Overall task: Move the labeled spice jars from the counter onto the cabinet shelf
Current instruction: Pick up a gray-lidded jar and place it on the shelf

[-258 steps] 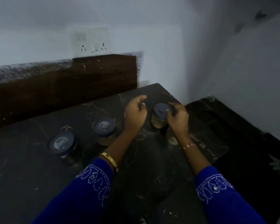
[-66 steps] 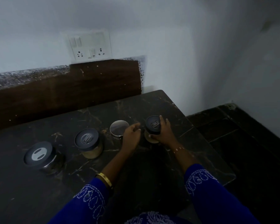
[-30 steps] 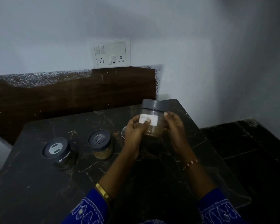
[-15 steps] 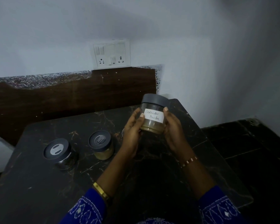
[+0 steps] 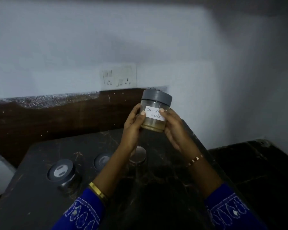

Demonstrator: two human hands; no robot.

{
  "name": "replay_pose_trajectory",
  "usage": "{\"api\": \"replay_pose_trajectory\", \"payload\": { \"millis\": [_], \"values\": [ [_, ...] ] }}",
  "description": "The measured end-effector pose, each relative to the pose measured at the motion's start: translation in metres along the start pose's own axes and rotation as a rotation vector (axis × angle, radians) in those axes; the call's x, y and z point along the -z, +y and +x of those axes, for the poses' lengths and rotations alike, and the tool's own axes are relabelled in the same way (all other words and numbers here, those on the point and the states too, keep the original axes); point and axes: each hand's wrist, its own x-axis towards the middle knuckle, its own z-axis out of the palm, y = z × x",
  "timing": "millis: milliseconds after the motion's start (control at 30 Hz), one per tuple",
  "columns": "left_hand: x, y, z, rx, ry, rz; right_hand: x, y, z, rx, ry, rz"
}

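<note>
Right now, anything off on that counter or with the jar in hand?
One oddity: the silver-topped container on the counter lacks the grey lid seen on the two jars to its left. The coriander powder jar, held by left hand and right hand, is capped. No spills visible.

Grey-lidded coriander powder jar upright, raised above counter; three more jars on counter.

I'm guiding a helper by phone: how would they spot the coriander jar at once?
Start at the wall socket panel; just right and below it, both hands hold a jar up above the dark counter. Unlike the jars left on the counter, it is raised and shows a white handwritten label reading coriander powder.
</note>
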Motion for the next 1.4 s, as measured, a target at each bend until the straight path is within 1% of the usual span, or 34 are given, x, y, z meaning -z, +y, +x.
{"api": "replay_pose_trajectory", "payload": {
  "millis": [133,367,467,567,767,833,1000,1133,1233,1400],
  "values": [
    [-0.001,0.06,0.028,-0.161,-0.038,0.113,-0.03,-0.053,0.034,0.139,-0.065,-0.153],
    [-0.021,0.183,0.074,-0.527,0.065,0.433,-0.09,-0.159,0.086,0.415,-0.085,-0.263],
    [-0.028,0.234,0.089,-0.653,0.073,0.461,-0.111,-0.201,0.101,0.52,-0.079,-0.253],
    [-0.035,0.277,0.103,-0.724,0.061,0.433,-0.131,-0.243,0.114,0.613,-0.1,-0.261],
    [-0.042,0.337,0.134,-0.851,0.164,0.452,-0.164,-0.312,0.139,0.84,-0.094,-0.522],
    [-0.042,0.35,0.146,-0.868,0.183,0.507,-0.169,-0.324,0.152,0.851,-0.102,-0.557],
    [-0.041,0.363,0.179,-0.833,0.167,0.666,-0.164,-0.325,0.195,0.761,-0.118,-0.613],
    [-0.039,0.365,0.202,-0.821,0.19,0.712,-0.163,-0.323,0.217,0.744,-0.116,-0.679],
    [-0.036,0.366,0.221,-0.759,0.252,0.809,-0.161,-0.324,0.233,0.738,-0.057,-0.806],
    [-0.039,0.363,0.243,-0.664,0.334,1.154,-0.156,-0.327,0.256,0.712,0.109,-1.042]
  ]
}}
